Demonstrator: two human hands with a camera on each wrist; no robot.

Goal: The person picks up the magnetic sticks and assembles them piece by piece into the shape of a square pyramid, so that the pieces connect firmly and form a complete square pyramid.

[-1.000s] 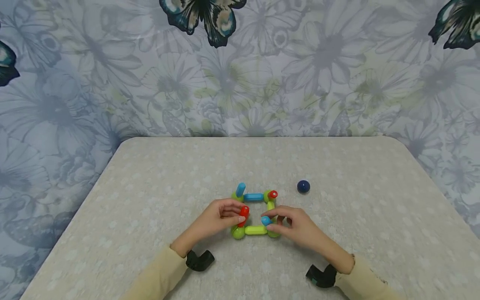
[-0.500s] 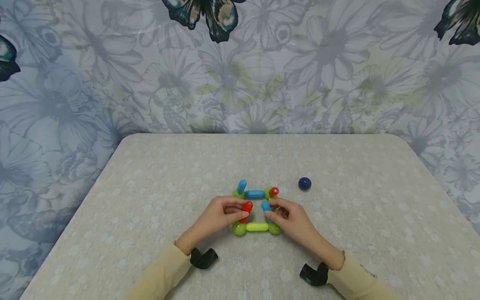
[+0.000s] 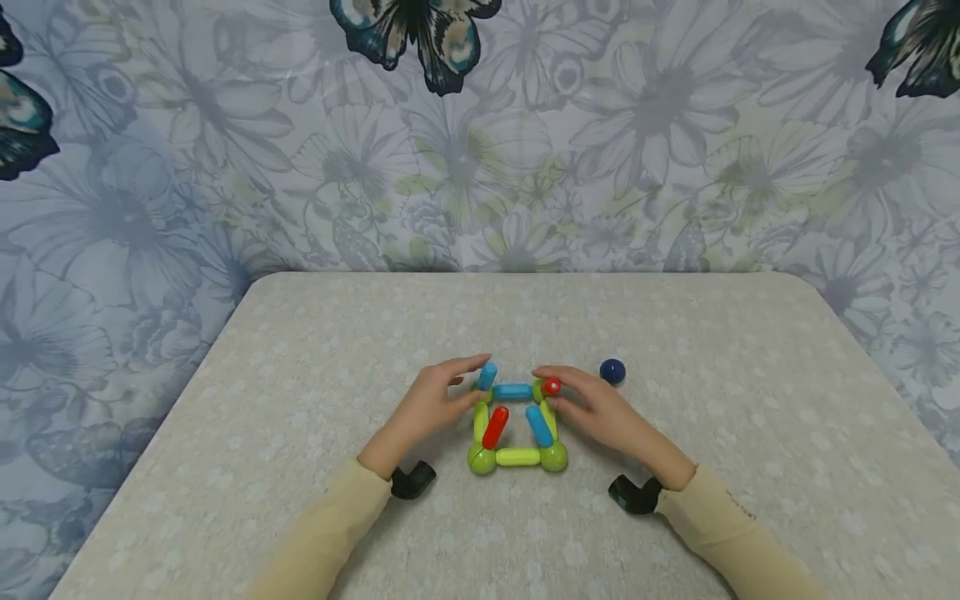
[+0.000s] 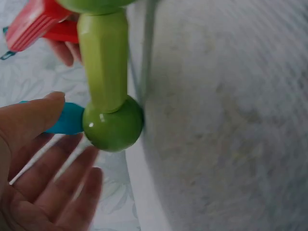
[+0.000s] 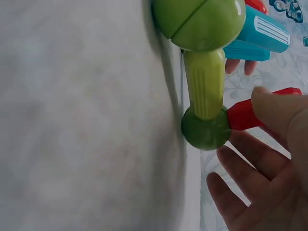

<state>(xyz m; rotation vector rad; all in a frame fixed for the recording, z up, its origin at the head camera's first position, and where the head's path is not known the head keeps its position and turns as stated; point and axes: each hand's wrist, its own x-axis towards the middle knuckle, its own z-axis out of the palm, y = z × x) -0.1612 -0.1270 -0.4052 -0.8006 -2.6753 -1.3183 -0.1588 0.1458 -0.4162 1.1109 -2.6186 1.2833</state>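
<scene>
A toy frame of green balls and short rods stands on the table. Yellow-green rods (image 3: 517, 457) join its balls, with a blue rod (image 3: 513, 391) along the back. My left hand (image 3: 432, 402) is at the back-left corner, thumb and forefinger either side of an upright blue rod (image 4: 70, 118), fingers fairly straight. At the back-right corner my right hand (image 3: 600, 408) has its thumb and forefinger about a red rod (image 5: 243, 114), the other fingers spread. From the front balls a second red rod (image 3: 496, 427) and another blue rod (image 3: 539, 426) rise, leaning inward, untouched.
A loose dark blue ball (image 3: 612, 372) lies behind the right hand. The cloth-covered table (image 3: 360, 325) meets a flowered wall (image 3: 652, 167) at its back edge. A black wrist mount (image 3: 414, 481) hangs at each sleeve.
Both hands have let go of the front red and blue rods and moved back to the rear corners. Those two front rods now stand free, leaning inward.
</scene>
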